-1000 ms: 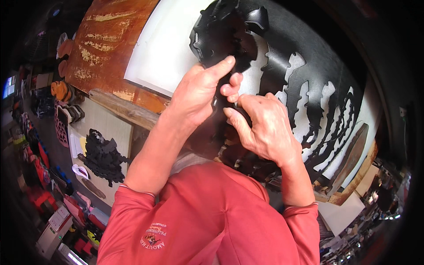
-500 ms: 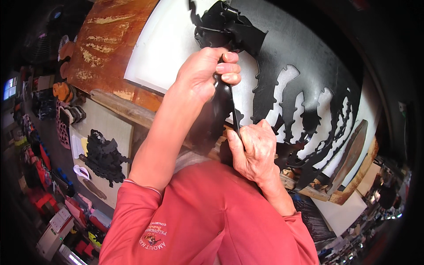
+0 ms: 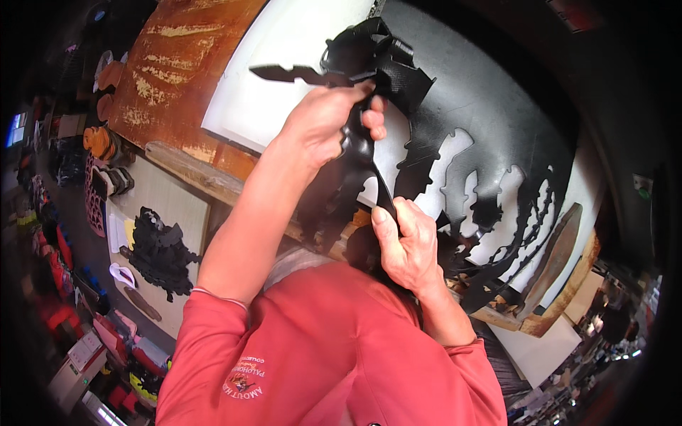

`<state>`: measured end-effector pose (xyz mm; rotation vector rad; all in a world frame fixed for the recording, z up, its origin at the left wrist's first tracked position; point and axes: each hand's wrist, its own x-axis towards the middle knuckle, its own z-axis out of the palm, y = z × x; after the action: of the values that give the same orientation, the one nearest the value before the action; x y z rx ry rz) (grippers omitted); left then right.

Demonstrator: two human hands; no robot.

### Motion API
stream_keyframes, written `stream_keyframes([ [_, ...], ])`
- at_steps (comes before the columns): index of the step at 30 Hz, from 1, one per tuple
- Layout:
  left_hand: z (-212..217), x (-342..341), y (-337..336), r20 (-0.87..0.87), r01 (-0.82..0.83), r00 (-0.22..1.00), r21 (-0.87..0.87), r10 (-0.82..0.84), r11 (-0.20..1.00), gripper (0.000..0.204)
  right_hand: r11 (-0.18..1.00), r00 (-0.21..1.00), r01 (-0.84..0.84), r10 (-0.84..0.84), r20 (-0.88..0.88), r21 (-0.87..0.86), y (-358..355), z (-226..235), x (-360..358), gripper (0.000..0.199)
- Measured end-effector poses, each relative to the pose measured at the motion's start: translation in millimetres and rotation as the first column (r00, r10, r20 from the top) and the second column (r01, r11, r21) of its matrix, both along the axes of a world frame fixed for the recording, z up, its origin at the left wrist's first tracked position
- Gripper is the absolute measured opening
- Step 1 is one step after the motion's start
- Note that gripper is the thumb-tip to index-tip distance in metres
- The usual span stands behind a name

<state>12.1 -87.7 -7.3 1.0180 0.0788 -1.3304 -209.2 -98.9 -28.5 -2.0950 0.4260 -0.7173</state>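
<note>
Compared with half a second ago, the hands have drawn further apart: the upper hand has risen toward the top centre of the frame, and the black strip it pulls now stands out longer, with a jagged pointed end showing against the white sheet (image 3: pixel 284 78) at upper centre-left. A second ago both hands were bunched together at mid-frame.

At far left, hard to make out, a cluttered floor runs down the edge; beside it a pale board carries a pile of black cut-out pieces (image 3: pixel 160 252) (their shapes are too small to read). Above it, the rust-brown tabletop (image 3: pixel 177 64) fills the upper left.

The left hand (image 3: pixel 327 124) is raised on a long bare forearm that climbs from the red sleeve (image 3: pixel 220 334) at lower centre. Its fingers are curled tight around the black cut-out strip (image 3: pixel 355 153), thumb side toward the white sheet; the fingertips fold over the strip's edge. The strip runs from that grip down and to the right.

The right hand (image 3: pixel 408 245), at centre and lower, pinches the strip's lower end, thumb pressed on top and the other fingers wrapped beneath; exactly how many fingers touch it cannot be told.

To the right lies the large black sheet (image 3: pixel 483 106), full of wavy slots showing white beneath. Its lower edge is hidden behind the right wrist, and the frame's dark rim cuts off the far right.
</note>
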Motion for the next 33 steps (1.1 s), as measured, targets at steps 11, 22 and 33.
stream_keyframes([
  [11, 27, -16, 68, 0.826, -0.191, 0.555, 0.239, -0.096, 0.952, 0.030, 0.958, 0.996, -0.033, 0.056, -0.072, 0.284, -18, 1, -5, 0.021],
  [22, 4, -44, 150, 0.749, 0.044, 0.595, 0.333, -0.293, 0.942, 0.035, 0.938, 0.892, -0.300, 0.340, -0.297, 0.174, -38, 30, 6, 0.025],
  [33, 4, -44, 136, 0.422, 0.144, 0.866, 0.304, -0.268, 0.942, 0.009, 0.439, 0.816, 0.577, -0.347, 0.462, -0.689, -359, 249, 3, 0.020],
])
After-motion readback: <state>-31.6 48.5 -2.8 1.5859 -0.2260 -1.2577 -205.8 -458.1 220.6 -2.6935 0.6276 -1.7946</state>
